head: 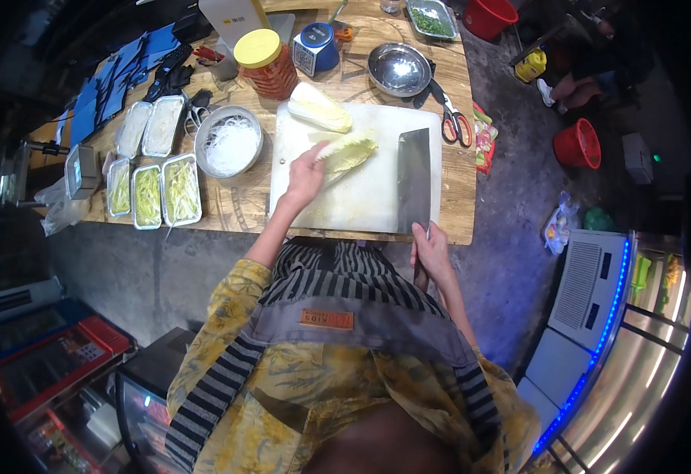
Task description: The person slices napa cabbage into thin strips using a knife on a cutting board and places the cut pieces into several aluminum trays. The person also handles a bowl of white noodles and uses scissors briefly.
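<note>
My left hand [308,175] grips the near end of a piece of napa cabbage [350,155] on the white cutting board [357,207]. Its leafy, frilled end points away to the right. Behind it, at the board's far left, lies another napa cabbage piece [320,108], pale and cut side partly showing. My right hand [430,247] is closed on the handle of a broad Chinese cleaver [414,178]. The blade lies along the right side of the board, apart from the cabbage. My fingers hide most of the handle.
Left stand a bowl of white shreds [230,142], foil trays of shredded cabbage [182,189] and filled foil trays [164,125]. Behind are a yellow-lidded jar [266,64], a steel bowl [399,69] and scissors [455,121]. Red buckets [577,144] stand on the floor; a seated person's legs [576,90] show beyond.
</note>
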Action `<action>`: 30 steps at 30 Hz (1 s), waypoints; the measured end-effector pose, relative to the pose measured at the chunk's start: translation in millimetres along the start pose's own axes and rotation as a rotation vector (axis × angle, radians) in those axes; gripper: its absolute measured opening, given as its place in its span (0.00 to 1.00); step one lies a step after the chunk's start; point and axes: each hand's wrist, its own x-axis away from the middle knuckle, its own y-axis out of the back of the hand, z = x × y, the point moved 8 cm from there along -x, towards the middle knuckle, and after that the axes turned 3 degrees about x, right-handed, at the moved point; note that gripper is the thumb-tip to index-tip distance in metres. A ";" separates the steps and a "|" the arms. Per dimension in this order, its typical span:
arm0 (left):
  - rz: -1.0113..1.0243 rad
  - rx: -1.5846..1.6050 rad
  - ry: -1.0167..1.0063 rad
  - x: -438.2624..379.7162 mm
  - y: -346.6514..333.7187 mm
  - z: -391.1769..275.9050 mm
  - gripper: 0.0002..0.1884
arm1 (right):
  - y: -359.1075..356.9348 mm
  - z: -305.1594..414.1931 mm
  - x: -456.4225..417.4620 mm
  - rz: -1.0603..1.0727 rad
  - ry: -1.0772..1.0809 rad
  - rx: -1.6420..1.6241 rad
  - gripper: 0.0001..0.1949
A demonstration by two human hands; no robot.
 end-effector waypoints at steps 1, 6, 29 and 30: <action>-0.015 0.184 0.169 0.7 4.3 8.1 0.20 | -1.1 -0.3 1.3 0.003 -0.009 0.009 0.13; -0.183 0.544 0.201 8.9 46.4 28.8 0.24 | -5.6 -2.4 3.0 0.015 0.000 0.026 0.13; 0.260 -0.839 -0.186 -19.0 -33.7 -10.4 0.62 | -9.2 -7.8 -1.9 0.055 0.022 0.059 0.11; 0.323 -0.887 -0.151 -23.7 -38.2 -4.3 0.63 | -7.9 -8.0 0.6 0.040 0.025 0.048 0.11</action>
